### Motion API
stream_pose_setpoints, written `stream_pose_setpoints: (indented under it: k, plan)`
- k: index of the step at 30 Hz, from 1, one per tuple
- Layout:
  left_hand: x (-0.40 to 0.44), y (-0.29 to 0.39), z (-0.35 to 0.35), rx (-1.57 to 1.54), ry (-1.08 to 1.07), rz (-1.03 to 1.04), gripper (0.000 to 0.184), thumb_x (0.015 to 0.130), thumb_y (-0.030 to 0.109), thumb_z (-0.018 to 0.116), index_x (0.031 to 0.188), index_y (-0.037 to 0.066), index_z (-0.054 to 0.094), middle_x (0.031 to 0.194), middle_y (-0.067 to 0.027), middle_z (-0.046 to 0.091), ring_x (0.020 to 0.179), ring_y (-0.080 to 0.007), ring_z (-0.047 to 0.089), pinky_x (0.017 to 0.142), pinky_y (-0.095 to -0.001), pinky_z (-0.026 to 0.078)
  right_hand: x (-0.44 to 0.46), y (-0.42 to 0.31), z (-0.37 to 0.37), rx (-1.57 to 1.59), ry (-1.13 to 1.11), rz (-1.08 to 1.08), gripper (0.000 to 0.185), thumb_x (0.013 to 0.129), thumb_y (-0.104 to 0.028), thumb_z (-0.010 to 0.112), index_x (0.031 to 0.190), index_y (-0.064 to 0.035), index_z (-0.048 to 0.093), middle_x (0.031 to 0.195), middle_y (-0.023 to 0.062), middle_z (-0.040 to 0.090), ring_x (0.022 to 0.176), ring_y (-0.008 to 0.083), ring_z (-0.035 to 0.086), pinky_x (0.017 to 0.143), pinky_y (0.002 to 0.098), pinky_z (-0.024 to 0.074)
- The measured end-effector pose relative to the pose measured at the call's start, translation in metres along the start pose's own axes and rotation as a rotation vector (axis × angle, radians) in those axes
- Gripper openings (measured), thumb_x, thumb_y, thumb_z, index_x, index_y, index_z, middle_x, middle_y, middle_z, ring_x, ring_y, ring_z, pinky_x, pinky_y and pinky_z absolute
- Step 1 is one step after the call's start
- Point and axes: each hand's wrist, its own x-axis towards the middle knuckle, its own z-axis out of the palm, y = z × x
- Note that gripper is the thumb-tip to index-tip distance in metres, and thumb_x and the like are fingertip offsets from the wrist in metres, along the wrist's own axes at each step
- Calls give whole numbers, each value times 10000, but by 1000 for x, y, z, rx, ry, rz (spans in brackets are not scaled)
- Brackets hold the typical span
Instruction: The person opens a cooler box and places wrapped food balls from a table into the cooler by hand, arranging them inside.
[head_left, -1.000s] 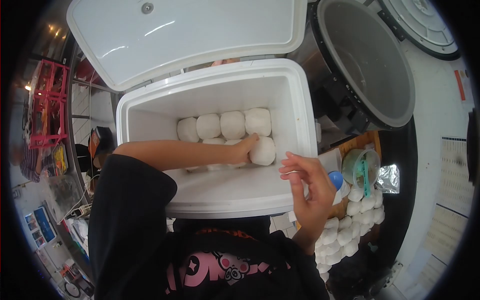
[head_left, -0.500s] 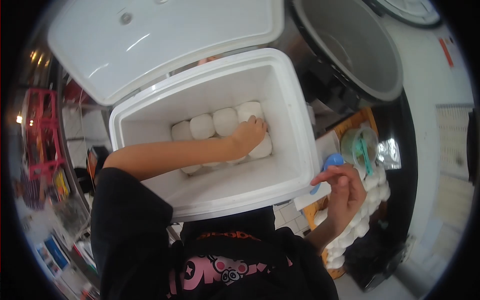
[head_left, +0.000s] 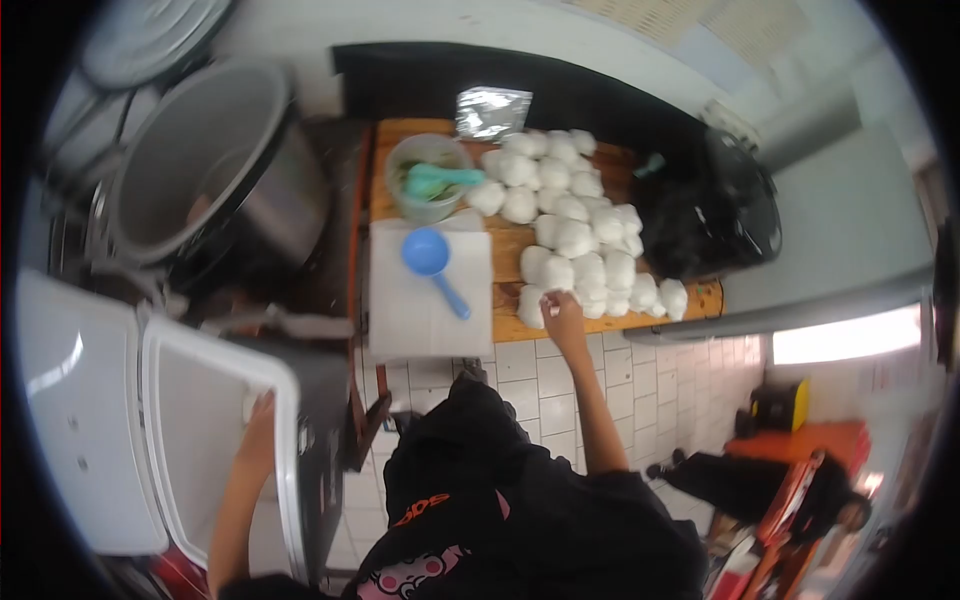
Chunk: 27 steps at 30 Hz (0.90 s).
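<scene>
On the wooden table, several round white wrapped bundles (head_left: 575,240) lie in close rows and small heaps. At the near edge of the heap, my right hand (head_left: 562,312) has its fingers curled onto a white bundle (head_left: 532,306). My left hand (head_left: 258,440) reaches down inside a white cooler box (head_left: 290,450), close to its inner wall. A pale rounded shape (head_left: 248,404) shows by the left fingertips, which are blurred and partly hidden. The box's bottom is mostly out of sight.
A blue ladle (head_left: 428,255) lies on a white board (head_left: 400,325). Beside it stands a plastic tub (head_left: 425,205) holding a turquoise scoop (head_left: 445,180). Foil (head_left: 493,112), a black appliance (head_left: 715,205), a large pot (head_left: 210,165) and the raised cooler lid (head_left: 85,415) surround the area. A person (head_left: 780,500) is at right.
My view has turned right from the cooler to the table. My right hand has moved to the table's bundles and closed on one. My left hand has shifted to the cooler's side wall.
</scene>
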Motion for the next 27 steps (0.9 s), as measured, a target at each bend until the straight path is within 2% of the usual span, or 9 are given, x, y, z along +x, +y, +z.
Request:
stream_pose_setpoints:
  k: [3, 5, 7, 11, 13, 16, 21, 25, 27]
  plan:
    - [-9, 35, -68, 633, -180, -188, 163, 791, 105, 526, 881, -28, 548, 882, -198, 563, 880, -371, 517, 794, -436, 404, 66, 54, -15, -73, 302, -87, 406, 745, -89, 616, 1116, 1, 475, 1084, 228, 484, 1087, 403, 400, 924, 442, 347]
    - [-13, 32, -86, 808, 384, -121, 203, 864, 152, 500, 765, -24, 526, 751, -146, 570, 690, -274, 555, 640, -352, 432, 113, 74, -10, -206, 366, -185, 521, 728, -198, 656, 1162, 1, 447, 1132, 243, 463, 1095, 417, 392, 919, 482, 348]
    - [24, 208, -104, 547, 419, -323, 225, 914, 157, 459, 852, -39, 551, 786, -242, 559, 710, -386, 520, 635, -431, 406, 144, 83, 17, -368, 207, 17, 659, 726, -355, 658, 1255, -44, 416, 1290, 223, 382, 1183, 412, 355, 948, 500, 331]
    - [59, 245, -28, -7, 514, -100, 409, 948, 323, 359, 773, -10, 520, 629, -62, 478, 559, -143, 445, 504, -277, 383, 170, 96, 50, -760, 131, 164, 622, 621, -364, 744, 1152, -159, 494, 1256, 155, 349, 1105, 411, 354, 793, 550, 386]
    - [88, 224, 33, -349, 334, -167, 240, 906, 153, 446, 751, -12, 526, 675, -76, 559, 622, -158, 550, 571, -274, 415, 169, 87, 29, -639, 73, 176, 595, 619, -335, 748, 1132, -156, 505, 1236, 155, 365, 1085, 400, 377, 799, 529, 391]
    - [171, 240, 128, -888, 59, -309, 289, 923, 220, 437, 786, -15, 536, 771, -85, 569, 709, -166, 595, 690, -300, 477, 164, 77, -13, -197, -83, 108, 546, 623, -278, 746, 1104, -149, 524, 1187, 154, 399, 1041, 372, 423, 824, 474, 400]
    - [270, 277, 208, -1735, -68, -660, 623, 905, 509, 290, 1259, 0, 349, 1230, -139, 460, 1149, -271, 455, 987, -434, 352, 118, 32, -70, 733, -534, -245, 453, 695, -240, 716, 1078, -82, 531, 1131, 132, 489, 1078, 258, 466, 892, 362, 397]
    - [283, 280, 234, -1771, -30, -577, 661, 886, 544, 294, 1246, -3, 388, 1221, -162, 482, 1126, -289, 480, 974, -424, 370, 118, 44, -91, 784, -356, -412, 318, 777, -180, 638, 1050, -50, 541, 1059, 111, 540, 1064, 230, 494, 886, 324, 401]
    - [278, 265, 243, -1828, -145, -594, 704, 869, 578, 298, 1217, -17, 440, 1157, -182, 540, 1068, -313, 530, 937, -440, 404, 142, 76, -95, 725, -222, -97, 263, 812, -153, 597, 1038, -28, 545, 1023, 129, 563, 1017, 232, 528, 873, 307, 408]
